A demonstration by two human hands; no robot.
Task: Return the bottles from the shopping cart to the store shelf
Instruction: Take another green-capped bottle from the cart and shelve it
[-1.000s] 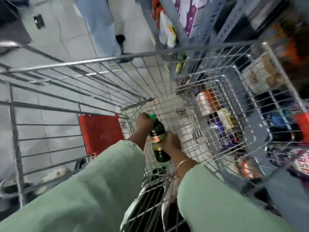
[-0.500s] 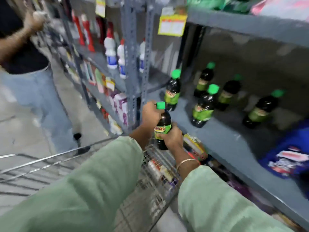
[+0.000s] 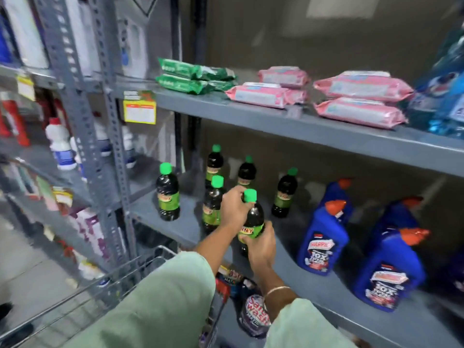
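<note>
A dark bottle (image 3: 253, 219) with a green cap and a green label is held upright over the front of the grey store shelf (image 3: 334, 287). My left hand (image 3: 232, 209) wraps its neck just under the cap. My right hand (image 3: 261, 244) grips the lower body at the label. Several matching green-capped bottles (image 3: 167, 194) stand on the same shelf behind and to the left. The wire shopping cart (image 3: 105, 285) shows at the lower left, under my left sleeve.
Blue jugs with orange caps (image 3: 322, 237) stand on the shelf right of my hands. The shelf above carries pink packs (image 3: 361, 96) and green packs (image 3: 190, 76). A perforated grey upright (image 3: 110, 156) and white bottles (image 3: 60, 146) are at left. Pouches (image 3: 253, 312) sit below.
The bottle has come up out of the cart and across to the shelf, both hands staying on it. The view has swung from the cart floor to the shelves.
</note>
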